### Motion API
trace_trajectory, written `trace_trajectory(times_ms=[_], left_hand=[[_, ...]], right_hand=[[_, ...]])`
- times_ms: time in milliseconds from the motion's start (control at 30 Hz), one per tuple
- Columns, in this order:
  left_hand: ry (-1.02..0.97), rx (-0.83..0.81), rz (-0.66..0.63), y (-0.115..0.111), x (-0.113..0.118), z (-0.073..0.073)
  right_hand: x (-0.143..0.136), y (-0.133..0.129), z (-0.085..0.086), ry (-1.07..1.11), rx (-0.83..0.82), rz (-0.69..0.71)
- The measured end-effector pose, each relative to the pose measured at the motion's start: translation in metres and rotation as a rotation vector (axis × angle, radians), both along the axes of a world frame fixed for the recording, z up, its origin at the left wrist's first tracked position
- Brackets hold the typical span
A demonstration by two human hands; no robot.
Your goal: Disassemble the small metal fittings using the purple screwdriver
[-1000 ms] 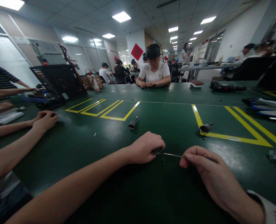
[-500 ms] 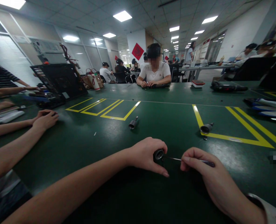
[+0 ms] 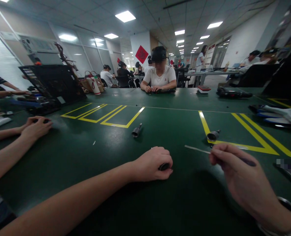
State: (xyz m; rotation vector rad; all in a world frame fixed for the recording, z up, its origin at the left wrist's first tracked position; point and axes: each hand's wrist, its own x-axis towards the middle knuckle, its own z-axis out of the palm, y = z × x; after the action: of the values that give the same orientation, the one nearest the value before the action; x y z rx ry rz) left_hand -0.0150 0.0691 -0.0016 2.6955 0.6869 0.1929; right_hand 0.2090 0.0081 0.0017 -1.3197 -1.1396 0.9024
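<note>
The dark round part (image 3: 164,167) sits in the curled left hand (image 3: 150,165), low over the green counter (image 3: 165,209); left forearm (image 3: 86,198) comes in from 8 o'clock. 1 metal socket (image 3: 136,131) lies at its 11 o'clock, a 2nd socket (image 3: 212,136) at 2, just beyond the right hand (image 3: 241,173). That one's pinching a thin tool (image 3: 197,149), tip roughly toward 9, not touching the part.

A dark round metal part (image 3: 164,167) sits in the left fingers (image 3: 166,158), left of the slim metal-shafted tool (image 3: 197,149) in the right fingers (image 3: 217,153). Beyond them on the flat green surface (image 3: 106,154), one grey metal cup-shaped socket (image 3: 136,131) lies left; a second socket (image 3: 213,135) lies right, at the corner of a yellow tape outline (image 3: 255,150).
</note>
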Motion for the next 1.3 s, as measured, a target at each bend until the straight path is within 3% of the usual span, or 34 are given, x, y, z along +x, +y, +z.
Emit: trace_trajectory(times_ms=[100,167,267,433,600,767,967,1100,1300], left_hand=[[0.002,-0.004,0.007,0.000,0.002,-0.002],[0.005,-0.008,0.017,0.000,0.004,-0.002],[0.000,0.000,0.037,0.000,0.006,-0.002],[0.028,-0.004,0.040,0.001,0.006,-0.001],[0.019,0.052,-0.043,0.010,0.014,-0.003],[-0.018,0.052,-0.104,0.032,0.050,-0.007],[-0.098,0.126,-0.133,0.070,0.106,-0.017],[-0.114,0.138,-0.127,0.089,0.123,-0.022],[-0.131,0.196,-0.125,0.107,0.143,-0.027]], right_hand=[[0.017,0.018,0.003,-0.626,0.248,-0.083],[0.024,0.034,0.000,-1.062,0.444,-0.037],[0.028,0.057,-0.011,-1.238,0.457,0.053],[0.040,0.088,-0.030,-1.390,0.409,0.171],[0.074,0.108,-0.035,-1.483,0.337,0.178],[0.100,0.120,-0.035,-1.560,0.279,0.170],[0.101,0.122,-0.036,-1.602,0.254,0.117],[0.096,0.119,-0.039,-1.618,0.231,0.060],[0.102,0.126,-0.033,-1.695,0.212,0.103]])
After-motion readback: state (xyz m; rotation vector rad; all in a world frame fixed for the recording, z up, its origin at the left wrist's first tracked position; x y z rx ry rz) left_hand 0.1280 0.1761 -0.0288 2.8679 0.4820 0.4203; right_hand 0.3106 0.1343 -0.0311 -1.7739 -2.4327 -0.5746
